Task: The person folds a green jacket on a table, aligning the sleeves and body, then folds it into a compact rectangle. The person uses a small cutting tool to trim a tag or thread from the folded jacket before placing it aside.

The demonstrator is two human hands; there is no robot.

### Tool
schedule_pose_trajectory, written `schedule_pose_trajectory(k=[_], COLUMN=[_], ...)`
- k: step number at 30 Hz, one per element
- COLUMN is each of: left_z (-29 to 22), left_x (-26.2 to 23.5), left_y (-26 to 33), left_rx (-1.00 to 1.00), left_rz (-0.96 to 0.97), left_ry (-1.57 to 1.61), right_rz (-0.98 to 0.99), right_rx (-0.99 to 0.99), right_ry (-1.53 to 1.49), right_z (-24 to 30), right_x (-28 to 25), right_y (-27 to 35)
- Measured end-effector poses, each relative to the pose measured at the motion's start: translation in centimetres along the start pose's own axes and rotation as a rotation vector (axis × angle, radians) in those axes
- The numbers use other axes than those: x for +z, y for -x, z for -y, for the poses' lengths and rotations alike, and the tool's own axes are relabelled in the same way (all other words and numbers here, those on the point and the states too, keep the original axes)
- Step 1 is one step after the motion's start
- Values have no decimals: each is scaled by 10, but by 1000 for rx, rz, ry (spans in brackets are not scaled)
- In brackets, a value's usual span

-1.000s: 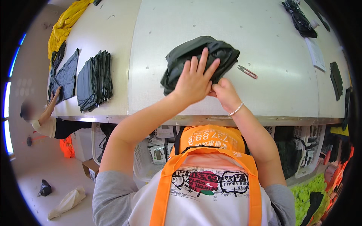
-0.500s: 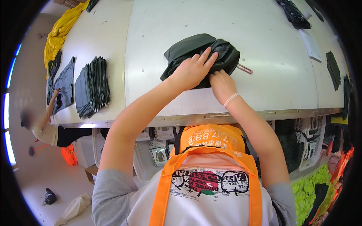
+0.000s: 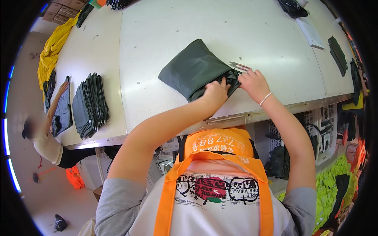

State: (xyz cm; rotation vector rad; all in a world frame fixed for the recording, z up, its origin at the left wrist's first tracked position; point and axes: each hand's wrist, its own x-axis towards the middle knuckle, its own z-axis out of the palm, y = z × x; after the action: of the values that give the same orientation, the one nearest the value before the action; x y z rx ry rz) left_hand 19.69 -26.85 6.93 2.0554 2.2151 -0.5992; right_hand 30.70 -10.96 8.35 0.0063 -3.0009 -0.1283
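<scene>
A dark green bundle of smooth folded fabric point(image 3: 193, 67) lies on the white table in front of me, its flat side up and its right end bunched and blackish. My left hand point(image 3: 214, 94) is closed on the near right edge, fingers curled into the bunched cloth. At the right corner my right hand point(image 3: 254, 84) pinches the cloth between thumb and fingers. Small thread snips point(image 3: 239, 66) lie just beyond the right fingers, partly hidden by them. Whether the bundle is a garment or a bag I cannot tell.
A stack of folded dark pieces point(image 3: 90, 104) stands to the left on the white table point(image 3: 149, 27). Beyond it, another person's hand point(image 3: 63, 88) rests on dark cloth. Yellow fabric point(image 3: 55, 47) lies along the far left edge. White papers point(image 3: 310, 33) and dark items lie right.
The bundle has been turned and flattened, its smooth face now on top. Both hands have shifted to its right end, the right one farther right, by the snips.
</scene>
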Motion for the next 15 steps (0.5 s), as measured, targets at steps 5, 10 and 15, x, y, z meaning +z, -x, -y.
schedule_pose_trajectory(k=[5, 10, 15], left_z=[-26, 9, 22], left_x=[17, -15, -5], left_y=[-12, -4, -26], left_rx=[-24, 106, -14], left_rz=[138, 177, 114], left_ry=[57, 418, 506], right_rz=[68, 319, 318], right_rx=[-54, 97, 239], right_ry=[-91, -504, -808], right_z=[6, 43, 98], right_x=[-2, 1, 25], right_y=[15, 21, 27])
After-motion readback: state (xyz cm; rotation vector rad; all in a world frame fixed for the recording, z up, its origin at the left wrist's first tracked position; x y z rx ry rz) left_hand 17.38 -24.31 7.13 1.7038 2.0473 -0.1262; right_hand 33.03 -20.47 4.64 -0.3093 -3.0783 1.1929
